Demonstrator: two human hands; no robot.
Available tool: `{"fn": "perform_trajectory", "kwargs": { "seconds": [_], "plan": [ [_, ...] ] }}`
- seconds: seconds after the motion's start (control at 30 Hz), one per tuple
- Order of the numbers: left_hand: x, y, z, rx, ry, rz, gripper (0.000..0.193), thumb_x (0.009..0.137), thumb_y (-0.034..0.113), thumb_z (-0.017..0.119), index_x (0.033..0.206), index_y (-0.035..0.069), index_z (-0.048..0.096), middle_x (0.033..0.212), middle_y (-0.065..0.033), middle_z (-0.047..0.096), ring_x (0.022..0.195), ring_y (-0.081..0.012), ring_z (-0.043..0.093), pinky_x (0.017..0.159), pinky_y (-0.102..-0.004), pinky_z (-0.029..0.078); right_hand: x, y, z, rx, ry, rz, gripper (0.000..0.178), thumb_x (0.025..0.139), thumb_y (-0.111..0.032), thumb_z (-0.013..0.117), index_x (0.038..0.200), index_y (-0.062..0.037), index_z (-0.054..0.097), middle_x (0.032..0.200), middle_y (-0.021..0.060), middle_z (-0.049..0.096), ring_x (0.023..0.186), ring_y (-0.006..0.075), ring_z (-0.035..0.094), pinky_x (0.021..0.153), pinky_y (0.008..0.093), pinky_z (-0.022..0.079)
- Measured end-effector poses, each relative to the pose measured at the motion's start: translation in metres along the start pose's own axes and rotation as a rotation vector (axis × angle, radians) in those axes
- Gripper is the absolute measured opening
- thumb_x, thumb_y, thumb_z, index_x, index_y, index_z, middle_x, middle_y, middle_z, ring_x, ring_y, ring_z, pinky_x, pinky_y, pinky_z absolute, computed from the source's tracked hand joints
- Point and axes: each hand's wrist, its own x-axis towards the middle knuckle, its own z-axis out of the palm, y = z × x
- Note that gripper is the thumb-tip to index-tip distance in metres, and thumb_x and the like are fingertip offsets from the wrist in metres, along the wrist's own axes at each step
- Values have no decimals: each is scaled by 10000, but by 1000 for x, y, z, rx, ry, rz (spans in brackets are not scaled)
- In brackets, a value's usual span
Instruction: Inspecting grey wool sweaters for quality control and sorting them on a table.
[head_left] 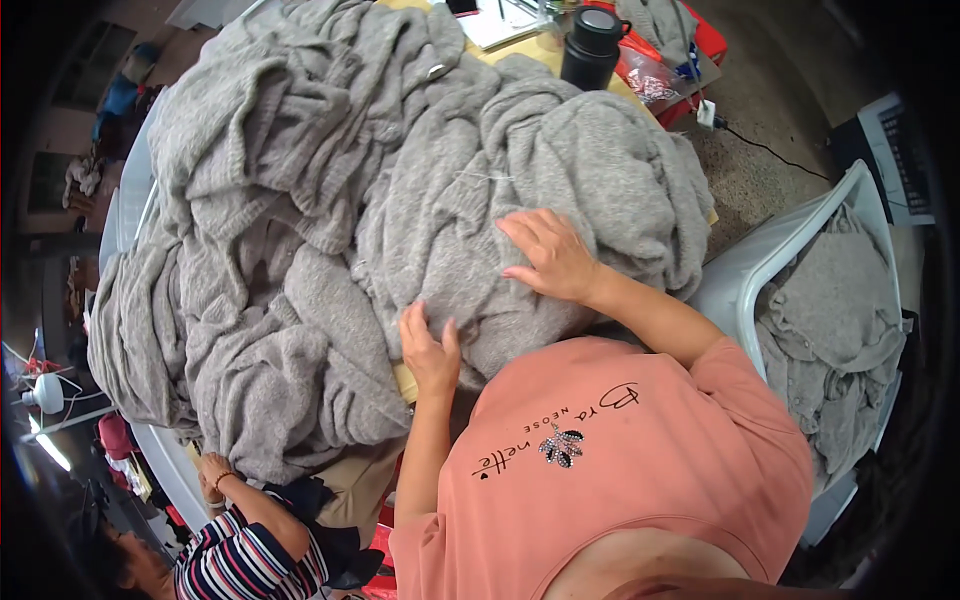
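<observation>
A big heap of grey knitted garments (440, 230) covers most of the table in front of me. My right hand (550, 257) rests on the near right part of the heap, fingers stretched out and spread over the knit. Lower and to the left, my left hand (430, 348) touches the near edge of the same grey knit, its fingers apart. Neither hand grips anything that I can see. A thin pale thread (485, 177) lies on the cloth beyond my right hand.
A white plastic bin (745, 290) with folded grey knitwear (840, 310) stands at my right. A black bottle (592, 50) and a red crate (708, 40) are at the far right. At the lower left, a person in a striped top (250, 555) has a hand by the heap.
</observation>
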Motion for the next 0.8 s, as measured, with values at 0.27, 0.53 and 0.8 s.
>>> {"fn": "perform_trajectory", "kwargs": {
  "seconds": [0.27,0.53,0.8],
  "plan": [
    [59,-47,-4,-20,31,-47,326,709,61,611,1033,35,575,958,-201,575,876,-375,552,805,-396,438,23,13,23,-261,-515,232,389,681,-202,690,1013,-34,578,960,75,547,962,201,495,772,371,393],
    [77,-40,-136,-828,856,-449,317,746,-62,411,1019,-30,568,887,-127,605,756,-208,587,696,-303,488,-21,42,-128,1296,715,787,258,867,-206,505,1029,-17,572,966,102,613,911,210,588,853,344,450],
    [52,-39,-121,-649,838,-677,434,747,-35,367,1168,-53,472,996,-197,568,872,-269,588,773,-361,491,-13,105,-131,1257,642,645,286,805,-217,500,993,-23,594,951,98,608,902,204,568,866,338,429]
  ]
}}
